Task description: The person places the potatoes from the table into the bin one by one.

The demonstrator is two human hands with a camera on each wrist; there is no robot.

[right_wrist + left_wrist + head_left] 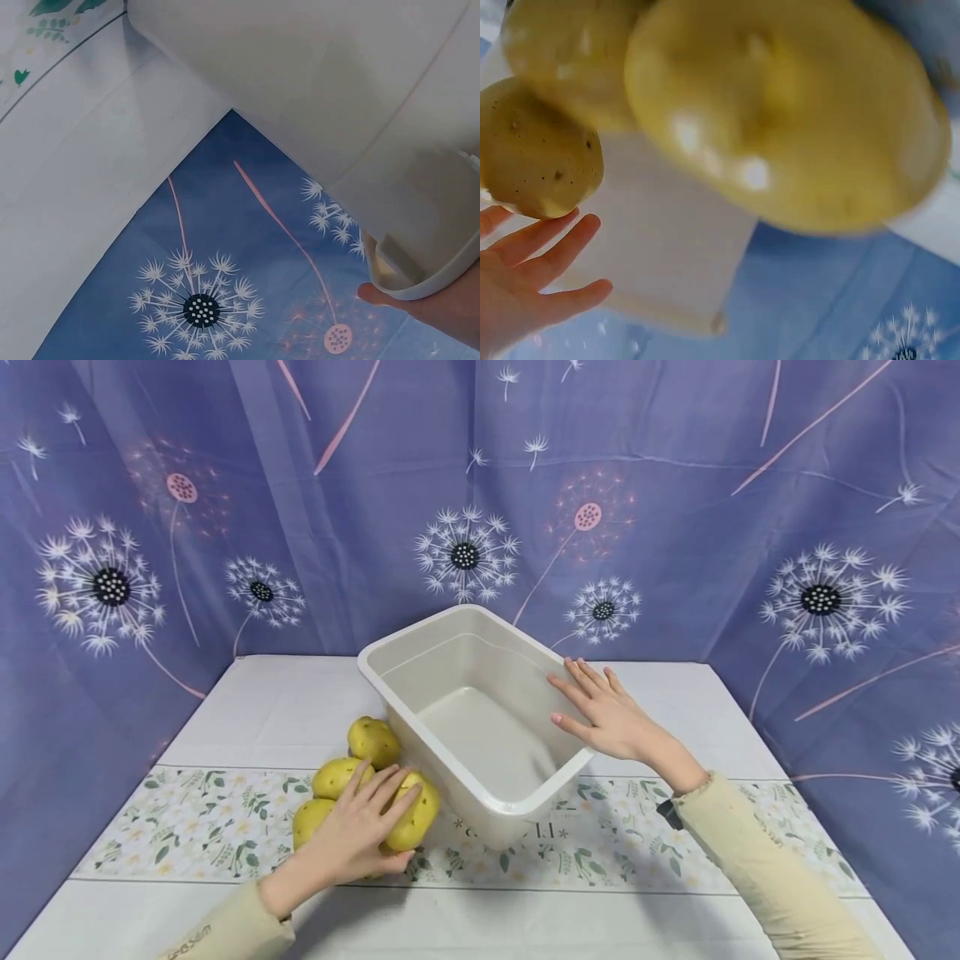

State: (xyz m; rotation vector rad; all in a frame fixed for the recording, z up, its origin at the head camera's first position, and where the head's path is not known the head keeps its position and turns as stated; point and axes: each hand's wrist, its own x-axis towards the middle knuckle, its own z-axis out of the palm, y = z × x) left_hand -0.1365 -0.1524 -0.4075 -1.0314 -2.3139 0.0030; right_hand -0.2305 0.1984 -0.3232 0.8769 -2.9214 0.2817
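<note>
A light grey bin stands at an angle on the table, its inside bare. Several yellow potatoes lie against its left side. My left hand rests over the nearer ones with fingers spread; in the left wrist view the fingertips of the hand touch a potato, while a larger potato fills the foreground. My right hand lies on the bin's right rim, fingers fairly straight. The right wrist view shows part of that hand at the rim of the bin.
Beneath the bin and potatoes, a floral strip crosses the white table. Purple-blue curtains with dandelion prints hang behind the table and along both sides. A dark band shows at the right sleeve's cuff.
</note>
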